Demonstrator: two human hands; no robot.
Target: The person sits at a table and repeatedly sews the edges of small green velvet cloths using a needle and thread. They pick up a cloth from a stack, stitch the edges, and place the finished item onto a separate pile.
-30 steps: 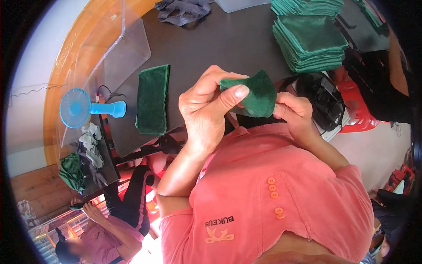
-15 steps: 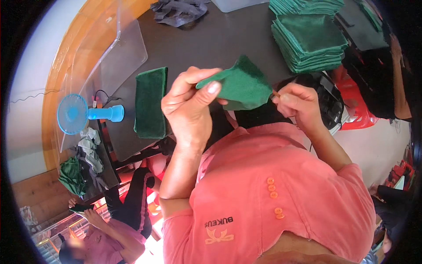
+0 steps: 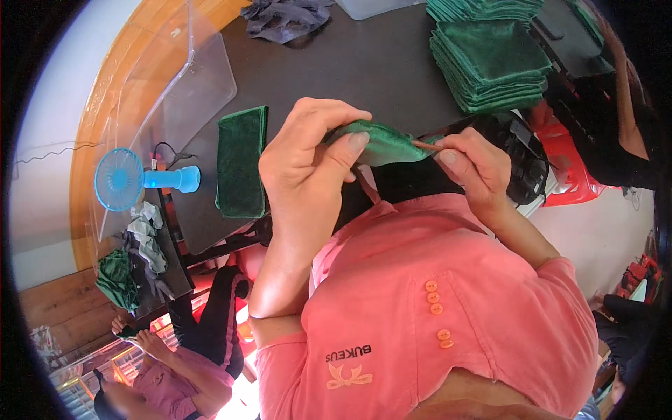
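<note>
My left hand (image 3: 308,157) pinches a small piece of green velvety cloth (image 3: 388,143) between thumb and fingers, above the near edge of the dark table. The cloth is folded over and seen nearly edge-on; whether it is a pouch I cannot tell. In my right hand (image 3: 479,164) a thin brown stick-like piece (image 3: 428,145) is gripped between thumb and fingertips. Its tip meets the right end of the cloth. A low pile of flat green cloth pieces (image 3: 240,162) lies left of my left hand.
Tall stacks of green cloth pieces (image 3: 490,63) stand at the far right of the table (image 3: 350,70). A dark crumpled cloth (image 3: 287,19) lies at the back. On the left are a clear plastic panel (image 3: 203,84) and a blue fan (image 3: 119,179). A co-worker (image 3: 175,371) sits lower left.
The cloth has tipped from a broad, raised face to a narrow, nearly edge-on fold. More of the brown stick-like piece shows between it and my right hand.
</note>
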